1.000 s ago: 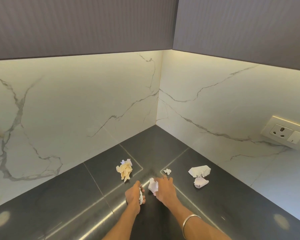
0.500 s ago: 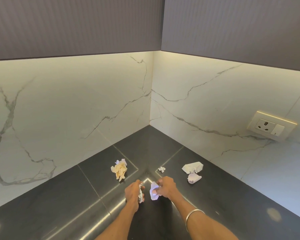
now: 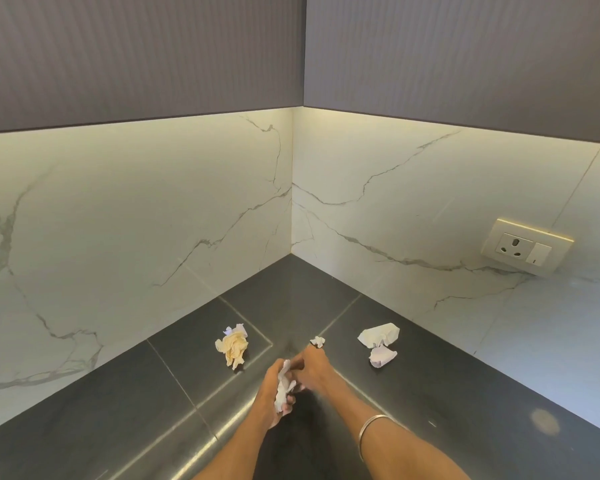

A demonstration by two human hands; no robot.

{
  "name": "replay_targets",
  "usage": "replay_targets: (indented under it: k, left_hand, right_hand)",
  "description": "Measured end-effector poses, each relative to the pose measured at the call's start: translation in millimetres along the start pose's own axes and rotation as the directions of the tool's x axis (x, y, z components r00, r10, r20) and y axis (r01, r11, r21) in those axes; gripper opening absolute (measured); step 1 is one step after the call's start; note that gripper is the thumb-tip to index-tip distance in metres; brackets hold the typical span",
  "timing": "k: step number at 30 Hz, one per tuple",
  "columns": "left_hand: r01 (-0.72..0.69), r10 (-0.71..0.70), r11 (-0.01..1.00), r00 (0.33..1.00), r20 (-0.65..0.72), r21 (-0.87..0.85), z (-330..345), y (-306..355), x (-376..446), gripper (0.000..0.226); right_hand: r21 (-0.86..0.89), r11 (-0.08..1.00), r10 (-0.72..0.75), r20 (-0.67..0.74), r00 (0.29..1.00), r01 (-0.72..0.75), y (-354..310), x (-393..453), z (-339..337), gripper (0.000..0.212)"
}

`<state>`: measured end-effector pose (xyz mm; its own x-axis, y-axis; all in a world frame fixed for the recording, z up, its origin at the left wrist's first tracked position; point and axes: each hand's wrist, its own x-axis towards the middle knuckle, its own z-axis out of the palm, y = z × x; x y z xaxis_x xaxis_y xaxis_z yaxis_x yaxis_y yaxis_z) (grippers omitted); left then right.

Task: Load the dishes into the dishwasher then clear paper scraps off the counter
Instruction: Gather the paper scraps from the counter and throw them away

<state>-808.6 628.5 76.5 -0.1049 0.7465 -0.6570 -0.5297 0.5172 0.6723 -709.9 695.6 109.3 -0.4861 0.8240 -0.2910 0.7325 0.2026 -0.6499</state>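
Note:
My left hand (image 3: 269,388) is closed around a white paper wad (image 3: 284,384) just above the dark counter (image 3: 465,393). My right hand (image 3: 314,370), with a metal bangle on its wrist, pinches the top of that same wad. Loose scraps lie on the counter beyond my hands. A yellowish crumple (image 3: 232,348) is to the left. A tiny white scrap (image 3: 317,341) sits just past my right fingers. To the right lie a white crumpled piece (image 3: 378,336) and a pale lilac one (image 3: 381,356), touching each other.
This is an inside corner of the counter, closed in by white marble walls (image 3: 153,237) behind and to the right. Dark wall cabinets (image 3: 136,53) hang overhead. A wall socket with a switch (image 3: 523,247) is on the right wall.
My right hand lifted a white scrap off the counter and brought it left into the wad in my left hand. The two hands now meet. The view shifted slightly.

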Motion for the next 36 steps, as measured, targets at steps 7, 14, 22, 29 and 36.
replay_targets:
  k: [7,14,22,29,36]
  left_hand:
    - [-0.052,0.054,0.998,0.984,-0.168,0.021,4,8,15,0.015]
    - [-0.041,0.048,0.998,0.991,-0.126,0.056,5,20,30,0.019]
    - [-0.023,0.010,0.974,0.998,-0.057,-0.226,5,26,51,0.019]
    - [0.030,-0.036,0.966,0.999,-0.018,-0.255,1,25,58,0.019]
    - [0.029,-0.020,0.968,0.999,0.039,-0.250,20,22,55,0.042]
  right_hand:
    - [0.053,0.998,-0.005,-0.286,0.958,0.021,19,9,-7,0.039]
    - [-0.199,0.980,-0.079,-0.273,0.959,0.024,38,37,-23,0.048]
    - [-0.200,0.976,0.016,-0.324,0.946,-0.085,61,63,-7,0.016]
    - [0.129,0.991,0.070,-0.361,0.930,-0.024,46,50,-15,0.026]
    - [0.192,0.979,-0.007,-0.268,0.963,0.061,41,29,-23,0.020]
